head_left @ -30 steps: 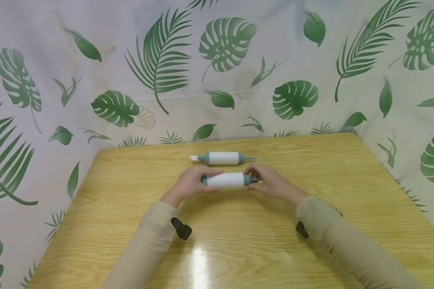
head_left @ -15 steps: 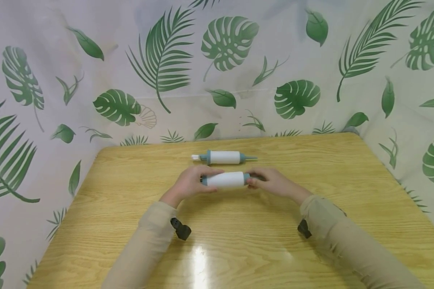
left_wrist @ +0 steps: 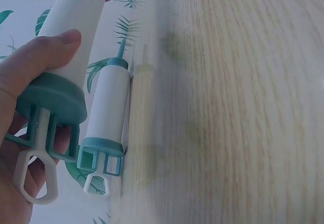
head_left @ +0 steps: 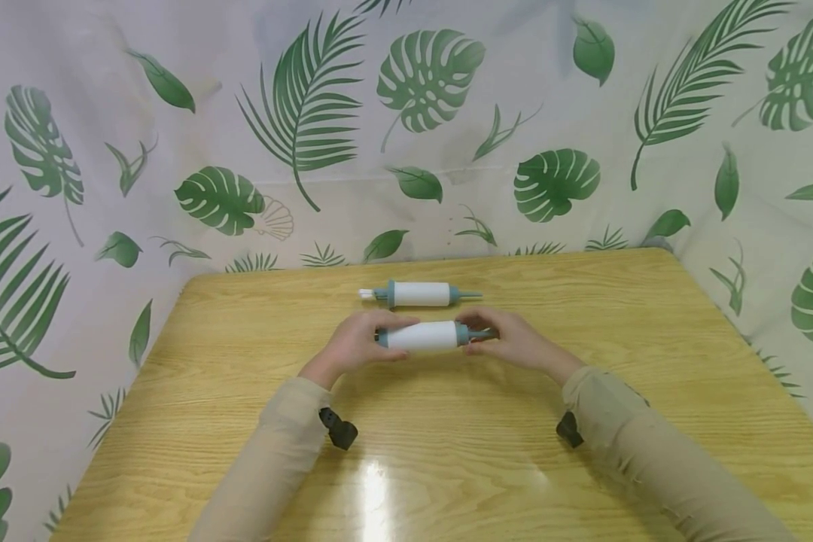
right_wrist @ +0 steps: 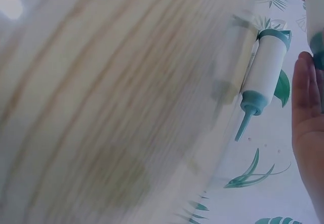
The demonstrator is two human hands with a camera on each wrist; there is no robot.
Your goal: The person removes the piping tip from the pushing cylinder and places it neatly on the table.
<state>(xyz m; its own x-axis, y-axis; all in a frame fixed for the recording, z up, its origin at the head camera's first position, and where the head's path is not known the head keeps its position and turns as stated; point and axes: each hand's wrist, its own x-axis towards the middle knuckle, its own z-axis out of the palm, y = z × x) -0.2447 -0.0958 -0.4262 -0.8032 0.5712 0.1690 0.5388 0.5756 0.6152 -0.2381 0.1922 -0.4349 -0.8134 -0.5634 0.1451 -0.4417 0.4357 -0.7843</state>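
Gripped in my left hand (head_left: pixel 355 339), an icing syringe (head_left: pixel 423 336) with a white barrel lies level above the table, its nozzle toward the right. In the left wrist view my thumb lies along the barrel beside the teal end cap (left_wrist: pixel 53 100), and the white ring handle (left_wrist: pixel 52 186) sticks out behind. My right hand (head_left: pixel 515 342) pinches the teal collar at the front, thumb below and fingers above. Between its fingers the thin teal nozzle (head_left: pixel 479 333) shows. The right wrist view catches only part of this hand at its right edge.
A second, similar icing syringe (head_left: pixel 421 294) lies on the wooden table (head_left: pixel 447 436) just behind the held one, nozzle also to the right. A leaf-printed sheet (head_left: pixel 474 173) rises behind the table's far edge. Black cameras sit on both wrists.
The right hand's fingers closed in over the nozzle and collar half a second ago; now they have spread somewhat, and the nozzle shows again. My left hand keeps its grip.
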